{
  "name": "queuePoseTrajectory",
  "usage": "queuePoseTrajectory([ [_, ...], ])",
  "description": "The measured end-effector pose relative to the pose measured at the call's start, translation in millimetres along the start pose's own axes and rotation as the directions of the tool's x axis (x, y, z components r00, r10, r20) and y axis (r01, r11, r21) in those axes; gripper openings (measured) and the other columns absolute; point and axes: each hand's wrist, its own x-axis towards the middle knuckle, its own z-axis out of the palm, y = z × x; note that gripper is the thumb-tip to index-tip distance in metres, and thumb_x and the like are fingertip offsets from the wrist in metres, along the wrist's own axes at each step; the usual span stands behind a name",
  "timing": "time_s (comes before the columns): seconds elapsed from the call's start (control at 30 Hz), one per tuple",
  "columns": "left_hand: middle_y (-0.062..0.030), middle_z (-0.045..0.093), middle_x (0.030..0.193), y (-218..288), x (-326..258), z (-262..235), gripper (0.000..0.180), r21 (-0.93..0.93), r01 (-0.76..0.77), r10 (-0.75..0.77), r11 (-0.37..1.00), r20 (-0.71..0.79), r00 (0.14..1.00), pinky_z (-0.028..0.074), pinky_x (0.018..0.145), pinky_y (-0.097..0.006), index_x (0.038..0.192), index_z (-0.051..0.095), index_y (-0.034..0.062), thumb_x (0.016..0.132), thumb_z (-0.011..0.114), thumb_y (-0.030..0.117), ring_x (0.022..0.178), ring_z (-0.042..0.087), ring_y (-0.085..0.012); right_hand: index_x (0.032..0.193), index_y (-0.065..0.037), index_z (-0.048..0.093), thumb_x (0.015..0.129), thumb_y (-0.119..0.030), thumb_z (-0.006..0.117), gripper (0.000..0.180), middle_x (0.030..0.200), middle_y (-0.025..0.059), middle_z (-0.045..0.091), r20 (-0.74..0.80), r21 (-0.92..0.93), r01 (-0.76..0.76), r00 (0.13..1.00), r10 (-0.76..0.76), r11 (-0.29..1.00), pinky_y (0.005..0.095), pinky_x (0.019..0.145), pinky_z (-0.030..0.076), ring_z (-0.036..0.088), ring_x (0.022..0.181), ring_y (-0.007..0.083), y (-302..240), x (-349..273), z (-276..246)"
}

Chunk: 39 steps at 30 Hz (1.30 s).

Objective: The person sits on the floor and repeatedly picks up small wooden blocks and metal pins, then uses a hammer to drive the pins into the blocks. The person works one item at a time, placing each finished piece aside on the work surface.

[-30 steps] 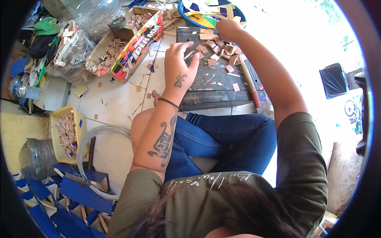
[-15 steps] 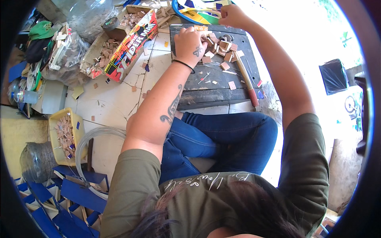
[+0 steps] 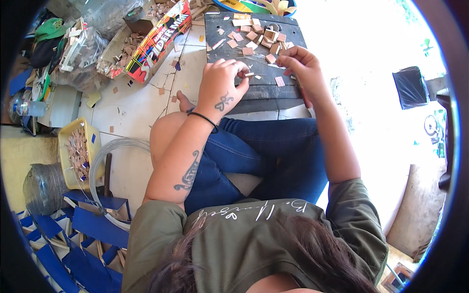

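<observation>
Over the near part of a dark, low work board point(image 3: 264, 90), my left hand point(image 3: 222, 83) pinches a small, thin wooden piece point(image 3: 249, 74) between thumb and fingertips. To its right, my right hand point(image 3: 304, 68) has its thumb and forefinger brought together beside a small wooden square point(image 3: 271, 58). Whether anything thin sits in that pinch is too small to make out. Several more wooden squares and a little open wooden box point(image 3: 270, 35) lie scattered farther back on the board. Under my right wrist shows the red end of a stick-like handle point(image 3: 306, 97); the rest is mostly hidden.
A blue basin point(image 3: 292, 9) with coloured strips stands behind the board. At the left are a printed carton point(image 3: 159, 41) of wooden bits, a yellow tub point(image 3: 95, 161) of pieces, a wire coil point(image 3: 97, 171) and blue-sided boxes point(image 3: 100, 239). My crossed legs point(image 3: 264, 146) border the board.
My right hand has come down from the basin to the board. My left hand has drawn back toward me with the thin wooden piece, and the heap of squares is more spread out.
</observation>
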Motion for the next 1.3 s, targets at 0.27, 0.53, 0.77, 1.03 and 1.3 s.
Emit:
queuePoseTrajectory([
  [0.27,-0.0018,0.067,0.084,-11.3,-16.7,10.3,0.014,-0.026,-0.069,0.067,0.997,-0.070,0.995,0.044,0.079,-0.035,0.086,0.070,0.0094,0.074,0.074,0.015,0.083,0.059,-0.0227,0.092,0.000,0.065,0.083,-0.007,0.071,0.012,0.078,0.0002,0.066,-0.178,-0.070,0.032,0.983,-0.044,0.997,0.0192,0.058,0.045,0.057,0.068,0.0034,15.3,-27.1,45.0],
  [0.53,-0.0007,0.066,0.083,-8.1,-18.4,6.9,0.017,-0.055,-0.059,0.057,0.997,-0.042,0.998,0.043,0.078,-0.037,0.092,0.067,0.0122,0.075,0.070,0.011,0.083,0.058,-0.0229,0.091,0.000,0.065,0.083,-0.005,0.071,0.012,0.083,0.0022,0.067,-0.210,-0.101,0.097,0.971,-0.117,0.990,0.0201,0.067,0.050,0.063,0.076,0.0057,18.6,-33.9,53.7],
  [0.77,-0.0018,0.064,0.081,-1.5,-19.3,9.8,0.014,-0.132,-0.130,0.114,0.983,-0.122,0.986,0.043,0.078,-0.037,0.088,0.063,0.0108,0.075,0.068,0.010,0.083,0.058,-0.0242,0.093,0.000,0.063,0.085,-0.005,0.071,0.012,0.086,0.0021,0.066,-0.252,-0.036,0.100,0.962,-0.106,0.994,0.0191,0.064,0.048,0.060,0.074,0.0056,14.8,-42.9,50.7],
  [1.03,-0.0044,0.064,0.082,0.8,-20.4,14.2,0.012,-0.244,-0.054,0.020,0.968,-0.141,0.990,0.045,0.082,-0.040,0.086,0.064,0.0083,0.076,0.070,0.010,0.084,0.058,-0.0264,0.091,0.000,0.064,0.084,-0.005,0.072,0.011,0.085,0.0015,0.066,-0.251,-0.088,0.092,0.962,-0.111,0.992,0.0186,0.064,0.047,0.058,0.071,0.0047,15.8,-43.9,47.8],
  [1.3,-0.0022,0.067,0.079,-2.4,-22.2,13.1,0.011,-0.114,-0.035,0.020,0.993,-0.126,0.992,0.044,0.079,-0.038,0.082,0.066,0.0096,0.074,0.073,0.013,0.085,0.058,-0.0231,0.089,0.001,0.066,0.082,-0.008,0.074,0.014,0.083,0.0034,0.069,-0.248,-0.108,0.121,0.958,-0.145,0.987,0.0220,0.067,0.052,0.065,0.074,0.0083,17.2,-43.6,47.8],
])
